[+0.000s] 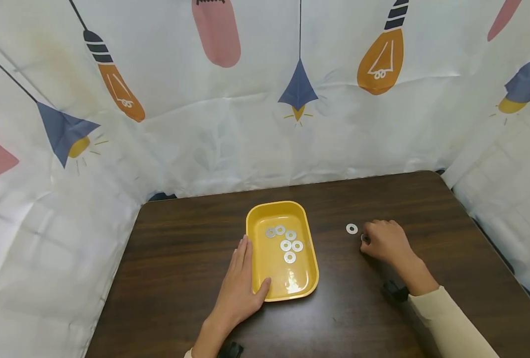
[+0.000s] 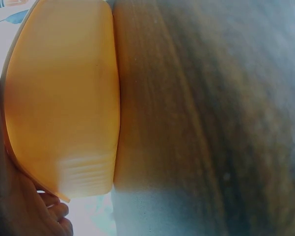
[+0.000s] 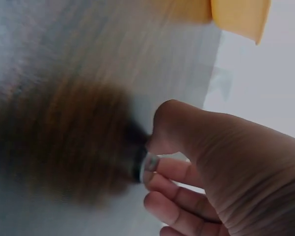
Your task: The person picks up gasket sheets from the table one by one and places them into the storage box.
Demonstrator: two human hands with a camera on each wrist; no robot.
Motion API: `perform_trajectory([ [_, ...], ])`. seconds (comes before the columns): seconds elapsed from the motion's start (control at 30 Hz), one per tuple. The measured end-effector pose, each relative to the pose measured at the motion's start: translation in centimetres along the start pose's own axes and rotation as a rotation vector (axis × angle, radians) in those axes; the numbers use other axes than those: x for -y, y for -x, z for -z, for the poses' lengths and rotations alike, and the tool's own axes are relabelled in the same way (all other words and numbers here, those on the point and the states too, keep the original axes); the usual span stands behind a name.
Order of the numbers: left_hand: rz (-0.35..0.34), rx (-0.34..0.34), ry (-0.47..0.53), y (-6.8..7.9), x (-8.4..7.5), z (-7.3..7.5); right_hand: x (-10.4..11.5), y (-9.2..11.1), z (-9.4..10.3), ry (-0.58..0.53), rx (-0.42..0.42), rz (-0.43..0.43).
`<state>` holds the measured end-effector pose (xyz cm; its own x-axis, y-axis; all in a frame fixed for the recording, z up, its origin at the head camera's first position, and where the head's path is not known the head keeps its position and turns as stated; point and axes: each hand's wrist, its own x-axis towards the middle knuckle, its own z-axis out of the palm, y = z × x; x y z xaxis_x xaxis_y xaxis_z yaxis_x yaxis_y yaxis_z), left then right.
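Note:
A yellow tray (image 1: pixel 303 278) sits on the table with several flat metal washers (image 1: pixel 286 245) inside it. Along the tray's left side rests my left hand (image 1: pixel 238 293), its fingers straight and its thumb at the near left corner. The tray's outer wall (image 2: pixel 64 98) fills much of the left wrist view. To the right of the tray, my right hand (image 1: pixel 386 241) pinches a washer (image 1: pixel 364 238) at the tabletop, mostly hidden by the fingers. In the right wrist view its edge shows at the fingertips (image 3: pixel 159 196). Another washer (image 1: pixel 352 228) lies just left of that hand.
The dark wooden table (image 1: pixel 180 258) has its far edge against a white curtain (image 1: pixel 229 134) printed with lamps and bulbs. The curtain also hangs at both sides. A black wrist strap (image 1: pixel 396 291) shows below the right hand.

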<state>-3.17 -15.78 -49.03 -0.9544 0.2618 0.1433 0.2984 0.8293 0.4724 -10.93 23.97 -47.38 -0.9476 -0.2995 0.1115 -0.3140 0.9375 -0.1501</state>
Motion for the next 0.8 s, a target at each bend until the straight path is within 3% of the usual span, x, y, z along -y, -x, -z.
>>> perform_trajectory([
  [0.2, 0.006, 0.012, 0.000, 0.1, 0.0, 0.2, 0.2, 0.8, -0.7, -0.017, -0.102, 0.016],
  [0.8, 0.017, 0.019, -0.009, 0.2, 0.1, 0.2, -0.1, 1.8, -2.3, -0.166, -0.202, -0.024],
])
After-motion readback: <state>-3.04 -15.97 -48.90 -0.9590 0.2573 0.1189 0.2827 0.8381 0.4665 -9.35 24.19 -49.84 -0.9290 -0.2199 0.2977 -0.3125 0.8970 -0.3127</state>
